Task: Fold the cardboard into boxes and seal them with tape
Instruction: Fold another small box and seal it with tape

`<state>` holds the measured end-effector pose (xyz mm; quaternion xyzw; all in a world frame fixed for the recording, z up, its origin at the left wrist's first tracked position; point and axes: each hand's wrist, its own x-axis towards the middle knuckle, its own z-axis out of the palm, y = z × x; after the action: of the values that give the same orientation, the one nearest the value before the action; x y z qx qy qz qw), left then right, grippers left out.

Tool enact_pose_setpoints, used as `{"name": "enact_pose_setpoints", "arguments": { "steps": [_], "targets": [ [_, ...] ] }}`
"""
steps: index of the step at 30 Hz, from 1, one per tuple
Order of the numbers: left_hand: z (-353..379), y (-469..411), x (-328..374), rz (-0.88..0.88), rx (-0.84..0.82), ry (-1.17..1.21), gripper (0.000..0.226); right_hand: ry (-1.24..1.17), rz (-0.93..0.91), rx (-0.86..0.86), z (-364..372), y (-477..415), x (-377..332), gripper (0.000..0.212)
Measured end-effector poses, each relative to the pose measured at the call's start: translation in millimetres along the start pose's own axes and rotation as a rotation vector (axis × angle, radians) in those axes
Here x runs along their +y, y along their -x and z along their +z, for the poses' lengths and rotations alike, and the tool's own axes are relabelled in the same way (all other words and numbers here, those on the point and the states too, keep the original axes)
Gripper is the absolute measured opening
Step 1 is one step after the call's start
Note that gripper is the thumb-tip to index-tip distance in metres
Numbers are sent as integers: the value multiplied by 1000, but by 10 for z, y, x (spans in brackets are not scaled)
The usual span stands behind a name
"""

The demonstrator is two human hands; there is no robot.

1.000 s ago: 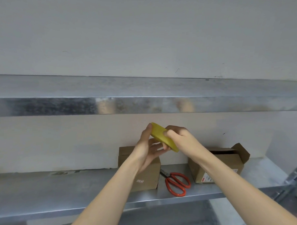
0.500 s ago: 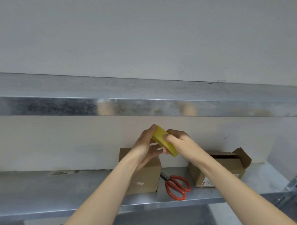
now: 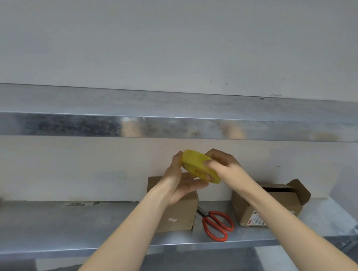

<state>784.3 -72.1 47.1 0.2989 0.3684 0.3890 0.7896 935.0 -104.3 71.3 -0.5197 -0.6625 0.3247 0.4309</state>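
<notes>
Both hands hold the tape [image 3: 197,167] up above the boxes, probably to find its loose end. The left hand [image 3: 179,184] steadies the rim between thumb and fingers. The right hand [image 3: 226,168] has its fingers curled over the far side, thumb pressing the band. The roll is a glossy, translucent yellow ring. A matte closed box [image 3: 176,212], an open box [image 3: 277,200] and red-handled scissors [image 3: 216,225] sit on the dull metal shelf [image 3: 75,226].
</notes>
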Motion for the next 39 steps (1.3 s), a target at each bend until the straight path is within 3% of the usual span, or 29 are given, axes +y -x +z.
{"name": "enact_pose_setpoints", "arguments": {
  "steps": [2,4,7,11,14,16,19,23,26,30,34,35,39],
  "targets": [
    [-10,-6,9,38,-12,-242,46,-14,65,114,-54,-37,18,15],
    [-50,-16,49,184,-28,-537,31,30,119,245,-146,-97,11,23],
    [-12,43,92,278,-129,-730,30,233,111,246,-229,-186,-55,29],
    [132,79,86,287,-169,-669,27,347,93,173,-196,-206,-110,27],
    [214,53,30,296,-135,-717,40,468,63,84,-162,-173,-143,27],
    [211,36,-7,332,-90,-684,36,295,79,121,-186,-132,-151,31],
    [170,55,-35,356,-79,-509,15,-32,243,284,-302,-70,-86,41],
    [162,84,-49,317,-121,-409,20,-132,315,322,-310,-83,-33,41],
    [147,107,-20,265,-210,-418,21,-39,236,282,-321,-135,-89,41],
    [122,90,9,342,-186,-462,24,109,113,193,-296,-139,-196,42],
    [135,73,38,384,-212,-643,26,530,0,14,-198,-93,-283,51],
    [135,78,40,385,-215,-649,28,471,10,19,-206,-82,-264,53],
    [98,93,34,385,-184,-515,24,-171,236,198,-229,-53,-138,50]
  ]
}}
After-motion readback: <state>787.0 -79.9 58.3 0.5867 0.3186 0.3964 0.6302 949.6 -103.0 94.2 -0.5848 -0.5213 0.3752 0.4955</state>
